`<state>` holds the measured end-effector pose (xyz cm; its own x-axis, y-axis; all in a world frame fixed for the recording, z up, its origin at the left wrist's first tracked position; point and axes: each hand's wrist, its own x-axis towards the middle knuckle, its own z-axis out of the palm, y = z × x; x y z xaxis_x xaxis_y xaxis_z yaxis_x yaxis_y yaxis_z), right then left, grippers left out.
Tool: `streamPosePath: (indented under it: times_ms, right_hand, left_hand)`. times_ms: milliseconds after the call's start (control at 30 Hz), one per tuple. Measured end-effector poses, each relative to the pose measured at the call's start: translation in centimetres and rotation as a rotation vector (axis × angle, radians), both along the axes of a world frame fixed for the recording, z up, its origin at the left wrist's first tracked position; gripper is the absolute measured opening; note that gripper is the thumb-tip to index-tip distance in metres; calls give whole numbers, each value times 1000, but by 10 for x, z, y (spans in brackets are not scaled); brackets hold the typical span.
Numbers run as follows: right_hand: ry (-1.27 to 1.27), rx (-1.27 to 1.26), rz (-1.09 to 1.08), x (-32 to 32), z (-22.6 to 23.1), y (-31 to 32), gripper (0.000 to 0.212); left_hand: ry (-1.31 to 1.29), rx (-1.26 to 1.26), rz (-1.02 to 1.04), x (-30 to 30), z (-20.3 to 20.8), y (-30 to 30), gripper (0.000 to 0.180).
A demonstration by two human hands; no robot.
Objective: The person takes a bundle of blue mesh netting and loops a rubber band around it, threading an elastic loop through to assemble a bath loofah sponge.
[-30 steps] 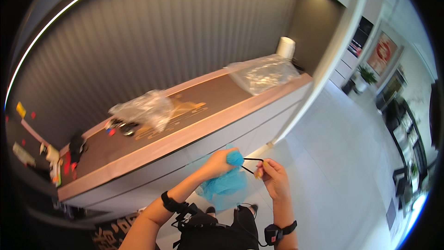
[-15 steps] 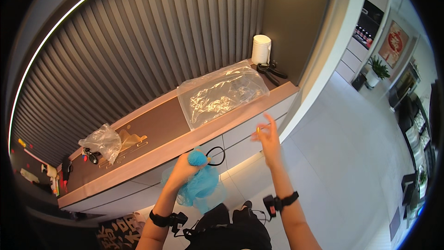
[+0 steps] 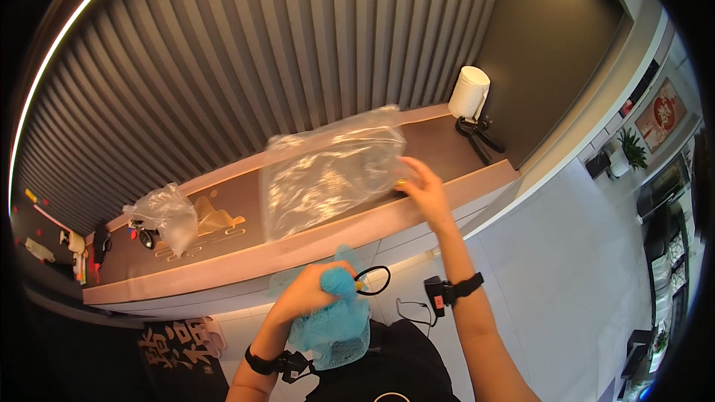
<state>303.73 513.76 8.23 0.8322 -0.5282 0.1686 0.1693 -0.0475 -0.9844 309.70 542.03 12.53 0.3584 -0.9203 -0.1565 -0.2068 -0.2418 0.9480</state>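
Note:
A bunched blue mesh net is gathered in my left hand, which is closed around its neck. A rounded blue mesh knob sticks out above the fist, and a black loop with a small yellow part hangs beside it. At the right edge of a large clear plastic bag on the counter, my right hand has its fingers closed on the plastic. A yellow ring-like band shows at its fingers. The exact fingertip contact is partly hidden.
Along the counter lie a crumpled clear bag, a gold mesh-like piece and small dark items. A white roll-shaped container and black-handled tool stand at the right end, by the side wall. Slippers lie below.
My right hand has moved up from in front of the counter to the plastic bag. The bag has shifted left along the counter. My left hand still holds the net; the view has turned.

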Motion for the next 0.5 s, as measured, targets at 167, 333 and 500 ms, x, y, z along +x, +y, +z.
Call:
streamPosePath:
  times_ms: [167, 333, 500]
  right_hand:
    - [84, -428, 179, 25, 8, 48, 61]
    - [-13, -422, -94, -15, 14, 16, 44]
    - [-72, 219, -574, -100, -44, -36, 16]
  left_hand:
    - [-7, 26, 14, 5, 2, -15, 15]
    - [157, -6, 207, 6, -7, -24, 18]
    - [230, -4, 386, 4, 3, -54, 14]
